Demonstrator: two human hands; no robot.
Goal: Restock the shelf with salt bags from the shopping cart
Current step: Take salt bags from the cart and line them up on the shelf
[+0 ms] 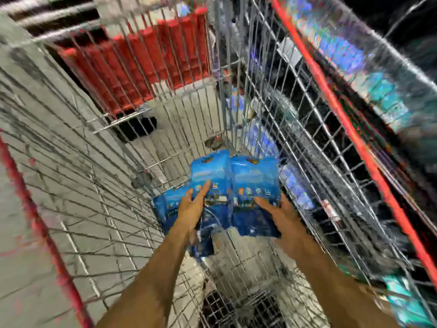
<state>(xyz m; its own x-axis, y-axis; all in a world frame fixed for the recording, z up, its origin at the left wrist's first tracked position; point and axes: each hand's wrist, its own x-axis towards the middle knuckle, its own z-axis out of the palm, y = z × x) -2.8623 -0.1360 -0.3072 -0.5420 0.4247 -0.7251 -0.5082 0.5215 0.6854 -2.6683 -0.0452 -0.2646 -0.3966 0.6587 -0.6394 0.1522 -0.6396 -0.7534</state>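
Observation:
The view is blurred by motion. Both my arms reach down into a wire shopping cart [99, 190]. My left hand [192, 207] holds a blue salt bag [210, 169] with the thumb on its front. My right hand [281, 214] grips a second blue salt bag [255, 178] beside it, thumb across the lower front. The two bags stand upright, side by side and touching. More blue bags [168, 204] lie below and to the left on the cart floor, partly hidden by my left hand.
A red plastic child seat flap [142, 65] hangs at the cart's far end. The shelf [369, 74] runs along the right with a red edge strip [354, 133] and blurred blue packages behind the cart's wire side. Grey tiled floor [26, 268] shows at the left.

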